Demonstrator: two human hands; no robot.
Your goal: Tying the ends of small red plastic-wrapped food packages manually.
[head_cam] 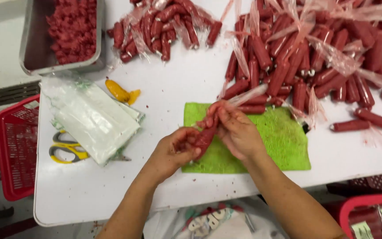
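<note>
Over the green cloth (pixel 284 137) near the front edge of the white bench (pixel 173 88), the left hand (pixel 175 148) grips the lower end of a red filled tube (pixel 205 137), fingers closed round it. The right hand (pixel 235 130) pinches its upper end, where the clear plastic tail (pixel 248 95) sticks out toward the back.

A stack of flat clear bags (pixel 91 117) lies near the left edge, partly covering yellow-handled scissors (pixel 67 150). Just behind it sits a small yellow piece (pixel 120 91), too blurred to identify. A metal tray (pixel 32 44) of red mince stands at the back left corner, cut off at the top. A small pile of filled tubes (pixel 160 26) lies at the back, and a large pile (pixel 315 57) spreads to the right edge, both cropped.

A red basket (pixel 16 146) stands beside the left edge. Another red container (pixel 372 212) with pale rectangular labels shows at the lower right, half out of frame.
</note>
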